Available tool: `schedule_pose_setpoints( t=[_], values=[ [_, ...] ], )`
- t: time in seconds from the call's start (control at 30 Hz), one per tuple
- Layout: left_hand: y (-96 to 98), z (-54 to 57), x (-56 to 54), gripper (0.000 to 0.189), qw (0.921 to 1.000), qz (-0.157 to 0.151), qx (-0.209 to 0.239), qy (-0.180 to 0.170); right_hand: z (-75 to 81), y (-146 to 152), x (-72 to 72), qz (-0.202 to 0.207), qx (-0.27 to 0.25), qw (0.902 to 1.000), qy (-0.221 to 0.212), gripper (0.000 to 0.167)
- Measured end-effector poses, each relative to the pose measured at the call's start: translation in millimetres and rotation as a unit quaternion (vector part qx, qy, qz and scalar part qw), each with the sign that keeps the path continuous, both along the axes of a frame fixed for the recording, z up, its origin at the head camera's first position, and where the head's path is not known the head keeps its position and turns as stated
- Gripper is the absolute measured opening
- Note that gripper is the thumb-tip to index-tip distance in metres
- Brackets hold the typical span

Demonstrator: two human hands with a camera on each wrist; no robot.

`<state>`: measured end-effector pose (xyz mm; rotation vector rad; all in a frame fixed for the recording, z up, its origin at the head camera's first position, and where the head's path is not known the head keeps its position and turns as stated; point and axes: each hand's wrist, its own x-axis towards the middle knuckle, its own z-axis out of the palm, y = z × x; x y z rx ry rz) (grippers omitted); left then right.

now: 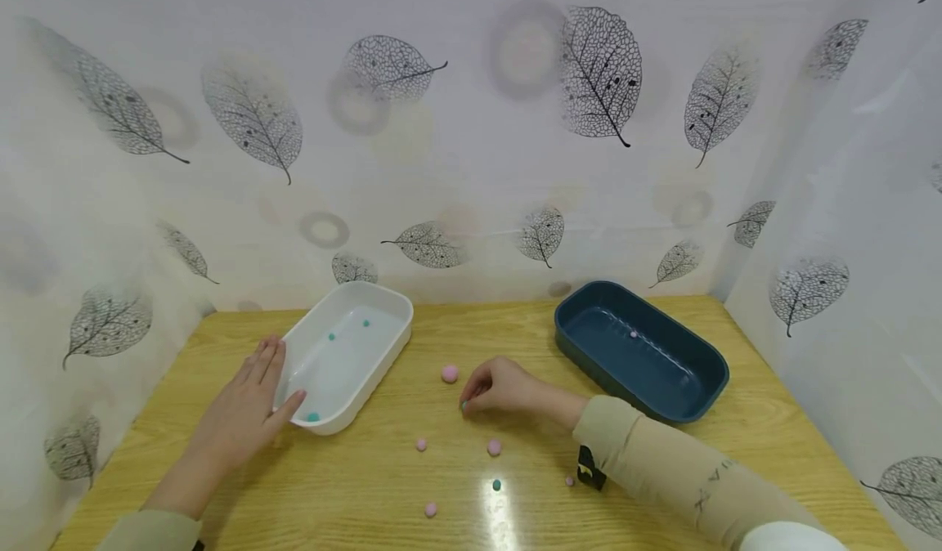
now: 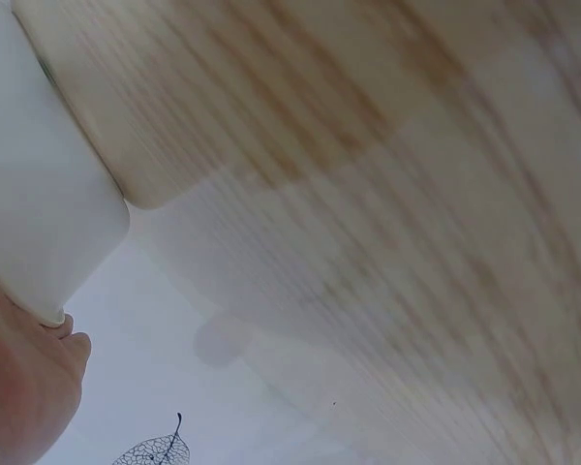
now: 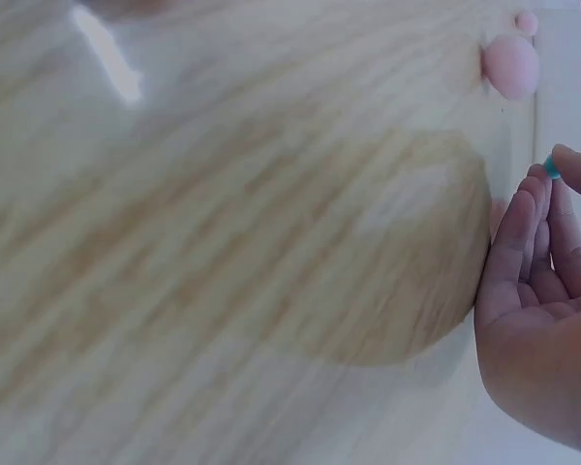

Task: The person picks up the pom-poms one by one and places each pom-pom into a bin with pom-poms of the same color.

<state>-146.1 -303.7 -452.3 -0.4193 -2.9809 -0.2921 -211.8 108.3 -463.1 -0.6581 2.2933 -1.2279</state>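
Note:
My left hand [image 1: 239,408] lies with fairly straight fingers along the left side of a white tray [image 1: 381,371], its fingertips and thumb at the rim. Three small teal balls sit inside that tray, one a larger teal ball [image 1: 313,417] near the thumb. Over the middle of the table, my right hand [image 1: 508,385] pinches a small teal ball [image 3: 552,168] between thumb and index fingertip. A larger pink ball [image 1: 450,374] lies just left of these fingers, and another pink ball [image 1: 494,447] lies nearer the front.
A dark blue tray [image 1: 589,363] stands at the back right, holding a small pink ball [image 1: 634,333]. Toward the front lie a green ball [image 1: 496,485] and several pink balls, one [image 1: 569,481] beside the right sleeve. Leaf-patterned sheeting [image 1: 478,167] encloses the table's back and sides.

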Motion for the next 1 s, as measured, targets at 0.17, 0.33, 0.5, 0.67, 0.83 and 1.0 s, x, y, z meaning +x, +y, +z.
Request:
schedule_pose_setpoints(
  t=[0.17,0.33,0.5,0.67,0.83,1.0],
  values=[
    [0.2,0.8,0.8,0.088,1.0,0.0,0.001,-0.002,1.0,0.5,-2.7,-0.008,0.004,0.9998,-0.017,0.01],
    [0.4,1.4,0.9,0.088,1.0,0.001,0.003,-0.008,1.0,-0.7,-5.3,-0.015,0.0,0.9997,-0.018,0.011],
    [-0.3,1.2,0.5,0.088,1.0,0.002,0.004,-0.008,4.8,-5.0,-9.0,-0.023,-0.001,0.9997,-0.008,0.011],
    [-0.9,0.0,-0.8,0.088,1.0,0.001,0.003,-0.006,12.0,-13.5,-14.7,-0.037,-0.002,0.9993,0.003,0.013],
    [-0.1,0.9,-0.5,0.089,1.0,-0.002,0.006,-0.005,22.3,-24.5,-21.5,-0.048,-0.015,0.9986,-0.017,0.015],
    [-0.2,1.2,0.5,0.088,1.0,-0.003,0.009,0.0,30.1,-34.6,-28.3,-0.058,-0.04,0.9966,-0.043,0.016]
  ],
)
